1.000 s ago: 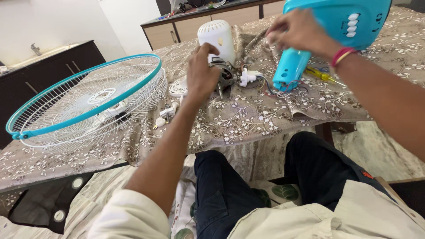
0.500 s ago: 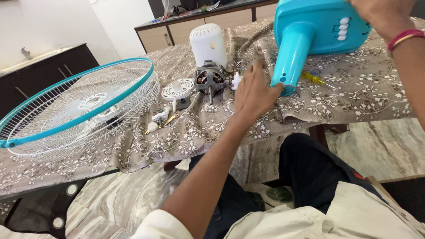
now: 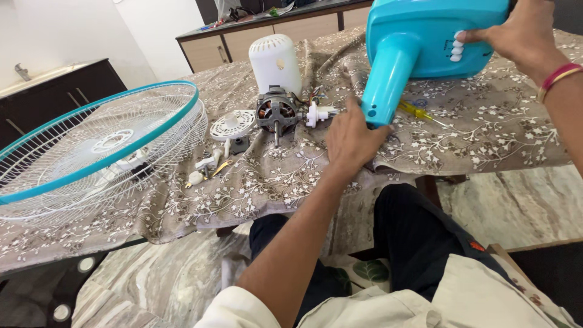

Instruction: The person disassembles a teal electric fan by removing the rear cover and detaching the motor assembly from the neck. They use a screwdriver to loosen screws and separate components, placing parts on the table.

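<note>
The right hand [image 3: 516,33] grips the broad end of the blue fan base [image 3: 425,42], fingers spread over its face beside the row of white buttons [image 3: 456,47], and holds it tipped up above the far right of the table. The left hand [image 3: 351,136] is at the lower end of the base's neck [image 3: 384,82], thumb up against the neck's open mouth and fingers curled loosely below; whether it actually clamps the neck or only steadies it cannot be told. The base looks like a hollow moulded plastic shell: stiff, fairly light, smooth enough to slip, so the wide body and the round neck are the sound places to hold. Wires seem to lie near the neck's mouth, so that end likely wants care. The left forearm reaches straight out from the near edge, wrist level; the right arm comes in from the right, wrist bent down. Just left of the neck lie a bare motor [image 3: 274,112] and a white cover [image 3: 276,61]; a screwdriver [image 3: 419,112] lies under the base, and a grille [image 3: 100,146] sits far left on the patterned cloth [image 3: 486,133].
</note>
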